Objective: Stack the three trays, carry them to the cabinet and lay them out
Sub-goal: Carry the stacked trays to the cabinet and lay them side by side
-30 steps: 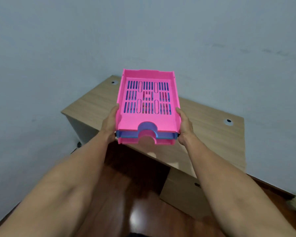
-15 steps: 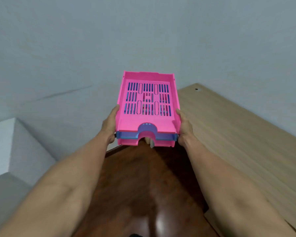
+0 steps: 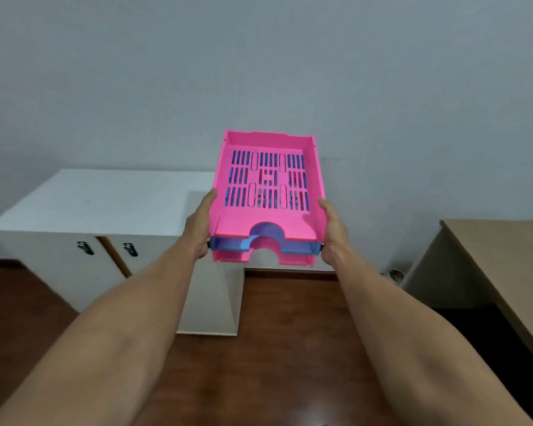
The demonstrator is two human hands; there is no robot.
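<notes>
I hold a stack of three letter trays in the air in front of me: a pink slotted tray on top, a blue tray in the middle, and a second pink tray at the bottom. My left hand grips the stack's left side and my right hand grips its right side. The white cabinet stands ahead and to the left, its flat top bare, partly hidden behind the stack.
The cabinet has two doors with dark handles. A wooden desk stands at the right edge. Dark wooden floor lies below my arms. A grey wall runs behind everything.
My view has swung left: the wooden desk slid off to the right and the white cabinet has come into view ahead. The tray stack stays gripped in both hands.
</notes>
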